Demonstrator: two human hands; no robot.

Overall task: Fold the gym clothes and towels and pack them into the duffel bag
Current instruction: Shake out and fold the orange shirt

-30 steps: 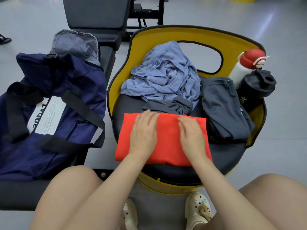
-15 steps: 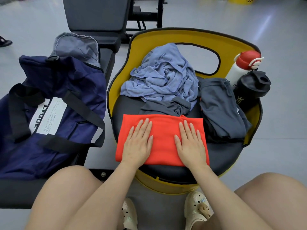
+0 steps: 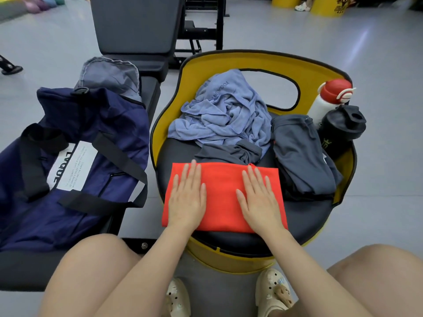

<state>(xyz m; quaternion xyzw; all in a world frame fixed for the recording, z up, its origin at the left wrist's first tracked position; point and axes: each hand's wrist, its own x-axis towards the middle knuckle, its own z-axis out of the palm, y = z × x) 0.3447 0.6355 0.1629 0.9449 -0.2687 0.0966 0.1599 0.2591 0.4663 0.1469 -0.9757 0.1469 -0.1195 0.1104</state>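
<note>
Hands flat on folded red towel (image 3: 223, 197) at seat (image 3: 304, 216) front: left hand (image 3: 186, 200) and right hand (image 3: 259, 202), fingers straight, gripping nothing. Behind: gray shirt (image 3: 229, 153), blue towel (image 3: 226, 110), gray shorts (image 3: 302, 154). Navy duffel bag (image 3: 75, 156) left on counter (image 3: 20, 268).

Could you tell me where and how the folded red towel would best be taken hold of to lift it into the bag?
Probably by its two short ends, one hand from each side. The red towel lies as a flat folded rectangle under the left hand and right hand, so sliding fingers beneath both ends should keep the fold intact.
</note>
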